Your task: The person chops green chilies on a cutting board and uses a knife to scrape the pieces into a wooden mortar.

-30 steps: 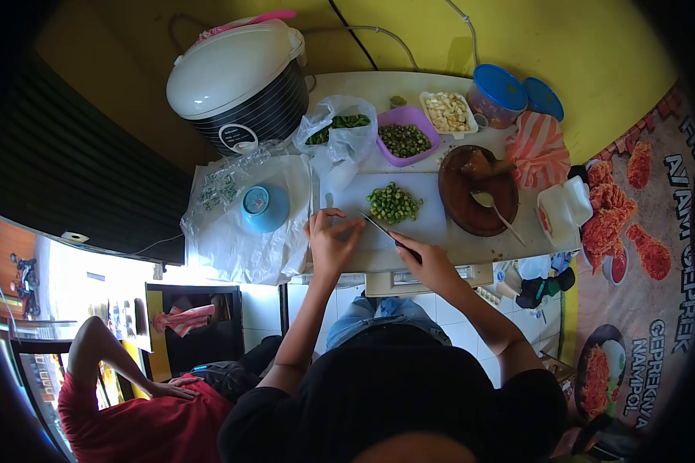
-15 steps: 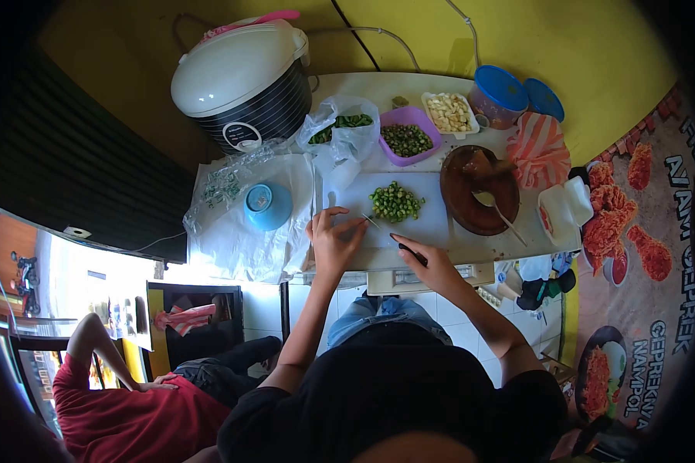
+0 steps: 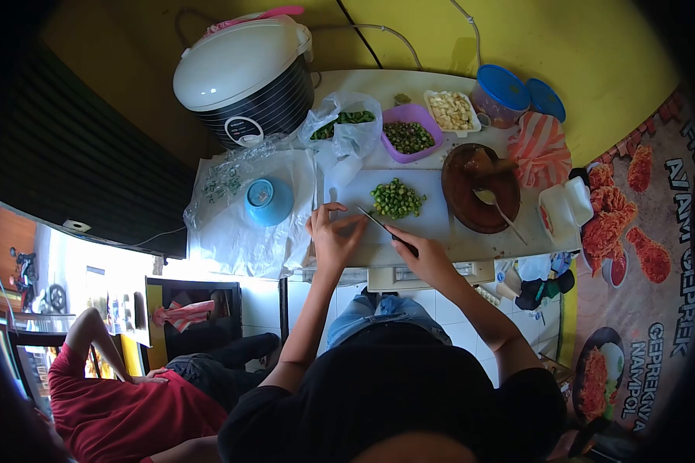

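My right hand [image 3: 425, 258] is closed around the dark handle of a knife [image 3: 377, 221], whose blade points up and left over the white cutting board [image 3: 432, 224]. At the board's left side, my left hand [image 3: 337, 238] has its fingers curled, thumb and index close together near the blade. Whatever lies in those fingertips is too small to make out. Just beyond the blade, a pile of chopped green pieces [image 3: 398, 199], which look like chilies, rests on the board.
Behind the board are a plastic bag of green vegetables [image 3: 350, 143], a purple tub [image 3: 413, 157] and a tray of pale cloves [image 3: 450, 112]. A stone mortar [image 3: 459, 204] with a spoon is right; a blue bowl [image 3: 269, 202] and rice cooker [image 3: 243, 85] left. A person in red [image 3: 139, 413] reclines nearby.
The knife has turned, so its blade now shows more plainly, reaching up and left toward my left fingers. My right hand shifts slightly; my left hand stays almost in place.
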Motion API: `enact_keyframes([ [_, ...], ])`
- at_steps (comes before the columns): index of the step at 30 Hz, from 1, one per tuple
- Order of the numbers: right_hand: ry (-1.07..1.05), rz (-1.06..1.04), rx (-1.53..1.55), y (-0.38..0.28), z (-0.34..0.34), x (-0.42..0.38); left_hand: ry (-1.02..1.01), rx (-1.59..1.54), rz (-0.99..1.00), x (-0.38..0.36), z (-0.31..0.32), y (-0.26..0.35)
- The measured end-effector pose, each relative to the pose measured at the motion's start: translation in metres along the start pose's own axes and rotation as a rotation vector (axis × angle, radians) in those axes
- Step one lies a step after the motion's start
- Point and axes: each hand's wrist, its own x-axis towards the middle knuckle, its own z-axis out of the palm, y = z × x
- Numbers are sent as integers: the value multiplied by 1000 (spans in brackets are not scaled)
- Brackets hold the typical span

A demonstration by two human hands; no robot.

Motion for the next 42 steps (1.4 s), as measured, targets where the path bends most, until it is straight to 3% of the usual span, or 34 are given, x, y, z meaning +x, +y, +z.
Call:
enact_keyframes([
  [4, -31, 44, -25, 1, -3, -1, 43, 1, 15, 0, 1, 2],
  [7, 5, -46, -11, 12, -6, -10, 47, 1, 7, 1, 0, 3],
  [10, 110, -267, 100, 37, 1, -12, 42, 2, -2, 0, -1, 5],
  [13, 60, -180, 169, 42, -2, -14, 24, 17, 0, 1, 0, 5],
  [16, -49, 34, 176, 28, -15, -15, 10, 64, 24, 4, 3, 8],
  [21, -17, 23, 217, 20, -20, -14, -25, 124, 39, 8, 14, 16],
  [27, -10, -18, 197, 17, -28, -7, 13, 95, 64, 32, -25, 9],
  [32, -12, -18, 207, 9, -32, 3, -95, 155, 262, 79, -35, -1],
  [36, 9, -38, 238, 3, -33, 11, -290, 78, 247, 94, -22, -16],
  [39, 10, -51, 229, 4, -31, 17, -222, 47, 342, 94, -30, -21],
  [42, 5, -53, 214, 4, -31, 22, -264, 19, 120, 86, -51, -10],
])
